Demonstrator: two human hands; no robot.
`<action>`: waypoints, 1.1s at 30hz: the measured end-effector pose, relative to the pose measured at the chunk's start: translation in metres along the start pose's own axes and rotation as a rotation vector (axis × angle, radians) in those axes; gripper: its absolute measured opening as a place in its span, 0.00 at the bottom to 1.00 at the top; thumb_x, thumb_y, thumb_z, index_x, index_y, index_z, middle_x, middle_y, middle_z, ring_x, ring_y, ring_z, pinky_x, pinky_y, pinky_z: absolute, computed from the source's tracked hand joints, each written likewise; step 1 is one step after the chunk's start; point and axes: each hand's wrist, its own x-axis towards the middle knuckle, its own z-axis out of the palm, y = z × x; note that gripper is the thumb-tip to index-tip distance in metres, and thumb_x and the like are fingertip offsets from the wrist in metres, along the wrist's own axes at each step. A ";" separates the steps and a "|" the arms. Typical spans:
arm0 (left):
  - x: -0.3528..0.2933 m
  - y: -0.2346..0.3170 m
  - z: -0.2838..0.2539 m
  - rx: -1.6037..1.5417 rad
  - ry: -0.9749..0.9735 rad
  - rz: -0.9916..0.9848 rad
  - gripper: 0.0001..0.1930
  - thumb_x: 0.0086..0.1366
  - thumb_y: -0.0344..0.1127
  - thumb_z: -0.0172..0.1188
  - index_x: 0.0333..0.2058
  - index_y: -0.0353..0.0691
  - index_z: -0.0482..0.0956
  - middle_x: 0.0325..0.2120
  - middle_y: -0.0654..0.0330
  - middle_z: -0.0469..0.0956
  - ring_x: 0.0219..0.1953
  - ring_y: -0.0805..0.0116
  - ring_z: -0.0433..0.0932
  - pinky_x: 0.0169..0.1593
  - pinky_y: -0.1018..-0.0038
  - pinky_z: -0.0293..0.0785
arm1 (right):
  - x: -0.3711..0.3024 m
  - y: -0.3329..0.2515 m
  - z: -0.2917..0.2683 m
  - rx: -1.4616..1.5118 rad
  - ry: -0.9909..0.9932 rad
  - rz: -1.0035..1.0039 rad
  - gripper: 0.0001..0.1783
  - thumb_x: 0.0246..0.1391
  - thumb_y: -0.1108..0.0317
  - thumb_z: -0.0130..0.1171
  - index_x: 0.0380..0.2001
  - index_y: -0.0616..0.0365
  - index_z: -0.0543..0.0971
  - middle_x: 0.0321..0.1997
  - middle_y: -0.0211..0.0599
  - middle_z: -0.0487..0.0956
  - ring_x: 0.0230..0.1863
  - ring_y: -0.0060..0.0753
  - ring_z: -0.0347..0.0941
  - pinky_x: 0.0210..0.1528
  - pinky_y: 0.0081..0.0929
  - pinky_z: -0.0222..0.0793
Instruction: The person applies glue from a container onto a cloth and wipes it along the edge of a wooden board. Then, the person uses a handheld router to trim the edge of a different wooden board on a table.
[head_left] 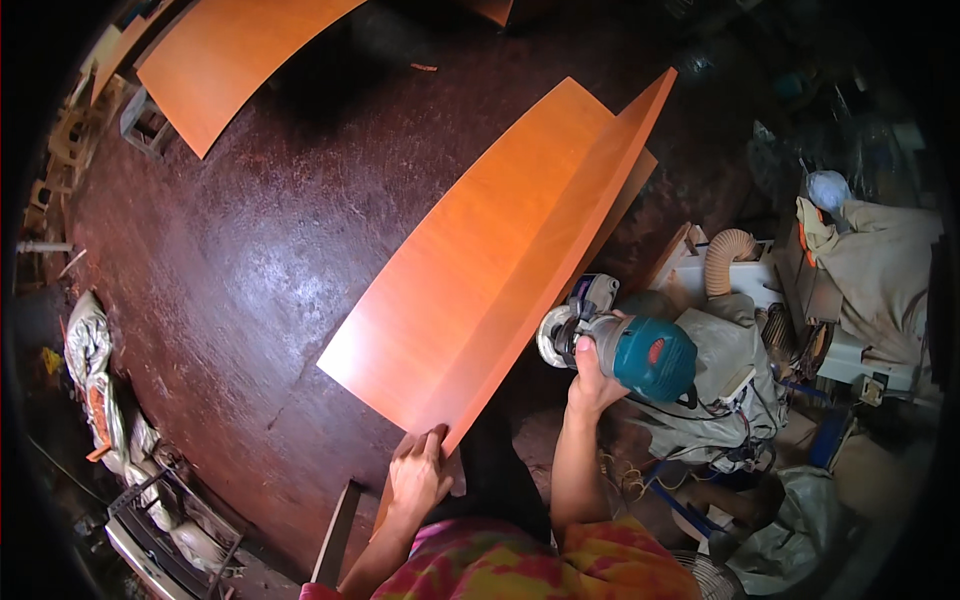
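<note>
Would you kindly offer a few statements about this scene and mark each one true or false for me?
1. The right hand holds a power tool with a teal housing. True.
2. The floor is bright white. False: it is dark reddish brown.
3. The left hand touches the near end of the orange panels. True.
4. The ribbed tan hose lies left of those panels. False: it is to their right.
5. The person's shirt is plain black. False: it is multicoloured.
</note>
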 end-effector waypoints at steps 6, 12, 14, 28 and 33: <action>0.055 0.020 0.004 -0.106 0.110 0.129 0.25 0.63 0.28 0.59 0.61 0.42 0.72 0.50 0.51 0.84 0.37 0.48 0.88 0.39 0.60 0.86 | -0.014 0.004 0.016 -0.066 -0.050 -0.087 0.38 0.49 0.70 0.72 0.62 0.72 0.68 0.59 0.52 0.75 0.58 0.45 0.74 0.65 0.43 0.70; 0.101 0.033 0.002 -0.147 0.153 0.145 0.24 0.64 0.26 0.60 0.60 0.39 0.70 0.40 0.44 0.85 0.32 0.43 0.85 0.37 0.53 0.83 | -0.020 0.008 0.028 -0.052 -0.095 -0.107 0.40 0.51 0.68 0.74 0.63 0.73 0.67 0.62 0.50 0.74 0.61 0.46 0.73 0.68 0.43 0.67; 0.104 0.032 -0.003 -0.129 0.111 0.141 0.25 0.62 0.25 0.60 0.59 0.38 0.70 0.39 0.43 0.85 0.32 0.43 0.85 0.37 0.53 0.82 | -0.021 0.008 0.035 -0.039 -0.083 -0.119 0.40 0.51 0.69 0.74 0.63 0.73 0.67 0.61 0.50 0.75 0.60 0.46 0.73 0.67 0.42 0.68; 0.102 0.031 -0.008 -0.184 -0.046 0.118 0.37 0.55 0.24 0.65 0.64 0.37 0.63 0.55 0.43 0.81 0.43 0.41 0.86 0.43 0.51 0.84 | -0.026 0.027 0.030 -0.012 -0.069 -0.132 0.39 0.47 0.78 0.71 0.63 0.68 0.68 0.63 0.43 0.74 0.61 0.40 0.73 0.69 0.42 0.67; 0.101 0.031 0.002 -0.167 -0.040 0.104 0.42 0.52 0.25 0.68 0.67 0.38 0.61 0.68 0.49 0.71 0.49 0.43 0.85 0.47 0.53 0.85 | -0.024 0.030 0.029 0.001 -0.074 -0.140 0.39 0.48 0.77 0.73 0.63 0.69 0.69 0.65 0.44 0.74 0.63 0.38 0.74 0.69 0.39 0.69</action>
